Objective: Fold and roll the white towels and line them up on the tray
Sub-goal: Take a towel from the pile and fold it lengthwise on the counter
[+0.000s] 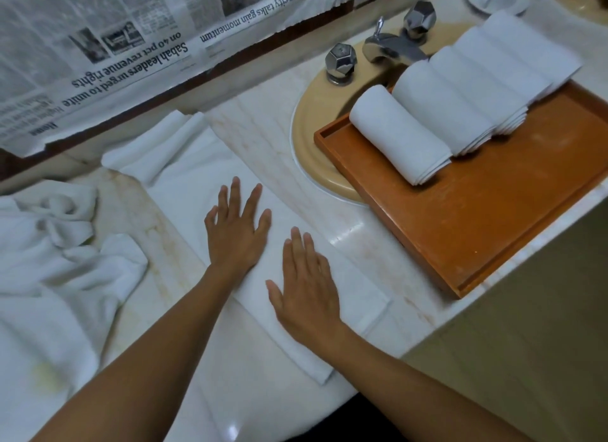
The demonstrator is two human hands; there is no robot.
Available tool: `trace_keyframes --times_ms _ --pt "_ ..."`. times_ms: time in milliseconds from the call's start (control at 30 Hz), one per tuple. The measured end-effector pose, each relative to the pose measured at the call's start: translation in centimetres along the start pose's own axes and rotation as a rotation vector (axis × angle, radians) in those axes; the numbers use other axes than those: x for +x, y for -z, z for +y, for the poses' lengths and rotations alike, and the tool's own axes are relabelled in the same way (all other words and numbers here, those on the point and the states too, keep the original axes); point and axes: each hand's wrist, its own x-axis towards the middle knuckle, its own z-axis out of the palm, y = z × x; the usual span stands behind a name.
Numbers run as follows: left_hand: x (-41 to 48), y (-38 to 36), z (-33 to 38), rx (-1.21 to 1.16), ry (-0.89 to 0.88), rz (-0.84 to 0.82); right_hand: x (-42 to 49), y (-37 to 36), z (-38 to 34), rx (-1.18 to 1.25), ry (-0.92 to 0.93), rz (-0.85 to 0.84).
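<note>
White towel [210, 191] lies folded into a long flat strip on the marble surface [263, 129], left hand [237, 227] and right hand [309, 287] pressing it, each grip spread flat.

Left hand [235, 231] and right hand [307, 287] bare, nails short and plain; forearms [158, 349] bare all the way to frame edge.

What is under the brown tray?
The tray rests partly over a tan sink and partly on the marble counter. Mostly the sink's rim shows; its drain cannot be seen, covered by the tray and rolled towels.
</note>
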Motion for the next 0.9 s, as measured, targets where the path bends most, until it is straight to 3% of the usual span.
trace_keyframes --times_ms 333,500,600,700,800,900 --pt "0.3 0.5 -2.9 0.027 -0.045 0.004 -4.6 0.1 6.5 -0.07 -0.14 0.011" --pt "-1.1 2.4 -10.0 -0.021 0.372 0.054 -4.8 -0.2 6.5 -0.06 -0.146 0.024" --pt "-4.4 2.6 -7.8 -0.161 0.508 0.101 -4.9 -0.3 6.5 -0.058 -0.146 0.047" --pt "-9.4 1.7 -0.6 -0.316 0.345 0.114 -5.2 -0.5 6.2 -0.07 -0.153 0.038" --pt "-14.4 -1.3 6.1 -0.277 0.109 0.022 -6.0 -0.7 5.6 -0.055 -0.145 0.031" --pt "-17.7 -3.8 7.0 -0.205 0.218 0.059 -7.1 -0.9 5.3 -0.078 -0.142 0.036"
